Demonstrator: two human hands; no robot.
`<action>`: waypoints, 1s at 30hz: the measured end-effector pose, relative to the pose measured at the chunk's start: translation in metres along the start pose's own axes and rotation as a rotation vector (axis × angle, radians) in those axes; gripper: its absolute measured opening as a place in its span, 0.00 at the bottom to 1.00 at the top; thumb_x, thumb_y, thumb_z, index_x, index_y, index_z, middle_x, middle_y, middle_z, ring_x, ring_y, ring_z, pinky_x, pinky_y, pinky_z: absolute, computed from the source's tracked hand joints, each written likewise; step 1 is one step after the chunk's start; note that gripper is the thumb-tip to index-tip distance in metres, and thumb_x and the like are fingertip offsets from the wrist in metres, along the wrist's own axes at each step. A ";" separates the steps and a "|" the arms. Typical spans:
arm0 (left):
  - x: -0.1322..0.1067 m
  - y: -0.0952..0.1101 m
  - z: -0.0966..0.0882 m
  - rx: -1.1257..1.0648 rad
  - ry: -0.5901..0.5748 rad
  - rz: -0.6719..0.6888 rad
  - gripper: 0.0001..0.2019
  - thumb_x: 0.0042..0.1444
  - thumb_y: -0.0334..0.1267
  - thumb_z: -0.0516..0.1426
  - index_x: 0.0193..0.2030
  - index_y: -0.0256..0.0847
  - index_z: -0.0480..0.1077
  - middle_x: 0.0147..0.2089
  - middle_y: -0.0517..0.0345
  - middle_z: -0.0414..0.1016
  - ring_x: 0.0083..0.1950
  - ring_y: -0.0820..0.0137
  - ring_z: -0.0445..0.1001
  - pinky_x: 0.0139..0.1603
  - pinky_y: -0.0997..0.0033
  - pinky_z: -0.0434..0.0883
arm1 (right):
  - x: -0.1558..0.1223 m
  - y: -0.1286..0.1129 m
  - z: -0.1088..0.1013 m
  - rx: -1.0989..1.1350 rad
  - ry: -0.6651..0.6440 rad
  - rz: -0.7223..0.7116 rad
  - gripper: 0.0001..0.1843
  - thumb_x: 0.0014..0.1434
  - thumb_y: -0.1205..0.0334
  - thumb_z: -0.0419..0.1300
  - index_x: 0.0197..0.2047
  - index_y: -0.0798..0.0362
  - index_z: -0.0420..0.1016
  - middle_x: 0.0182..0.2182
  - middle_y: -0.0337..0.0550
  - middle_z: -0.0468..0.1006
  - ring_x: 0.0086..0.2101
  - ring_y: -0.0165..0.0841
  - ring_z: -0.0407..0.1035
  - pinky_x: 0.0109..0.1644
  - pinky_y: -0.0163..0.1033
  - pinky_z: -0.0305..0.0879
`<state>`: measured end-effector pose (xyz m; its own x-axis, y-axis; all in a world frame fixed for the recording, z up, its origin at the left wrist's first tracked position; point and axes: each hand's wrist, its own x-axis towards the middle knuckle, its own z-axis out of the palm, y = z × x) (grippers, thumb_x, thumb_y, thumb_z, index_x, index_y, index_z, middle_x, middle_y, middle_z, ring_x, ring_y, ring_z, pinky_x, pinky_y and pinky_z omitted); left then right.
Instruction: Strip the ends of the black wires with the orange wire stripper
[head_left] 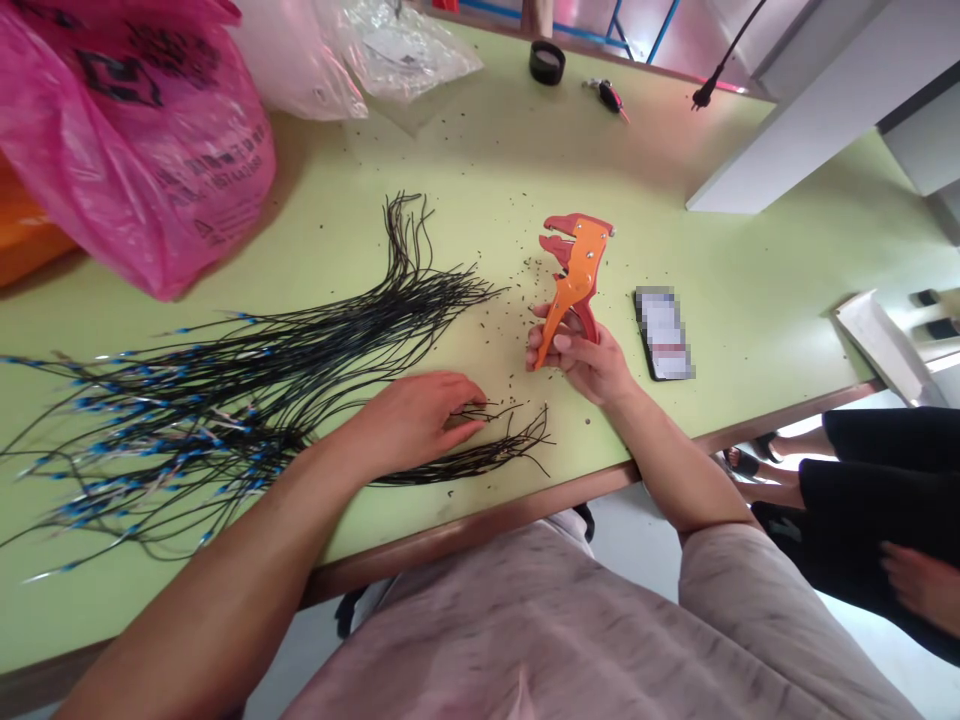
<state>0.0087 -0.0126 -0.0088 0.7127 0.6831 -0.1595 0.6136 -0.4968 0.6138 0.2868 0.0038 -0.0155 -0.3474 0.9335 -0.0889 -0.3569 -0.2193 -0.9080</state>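
In the head view, your pale green worktop [750,300] carries a phone [664,335] right of you; a person in dark clothes [870,480] stands by its near edge. A pink bag [202,190], contents hidden, sits far left beside clear plastic bags [405,50]. Black wires [401,302] run roughly left to right, blue-banded ends leftward; your left hand [412,425] has its grip pinching a few. Your right hand [596,365] has its grip wrapped round the handles of the orange-red wire stripper [583,262], long axis slanting far-right, jaws pointing left.
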 end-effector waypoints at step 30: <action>0.006 -0.013 -0.016 -0.846 0.594 -0.186 0.23 0.55 0.60 0.70 0.37 0.39 0.79 0.26 0.63 0.71 0.25 0.76 0.61 0.26 0.75 0.57 | -0.015 -0.017 -0.007 -0.200 -0.521 0.246 0.22 0.69 0.59 0.72 0.61 0.59 0.78 0.40 0.47 0.83 0.37 0.35 0.81 0.43 0.41 0.78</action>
<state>-0.0003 0.0062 -0.0057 0.2096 0.9769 -0.0423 0.0948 0.0227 0.9952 0.3043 -0.0044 -0.0016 -0.7958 0.5892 -0.1398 -0.0598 -0.3062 -0.9501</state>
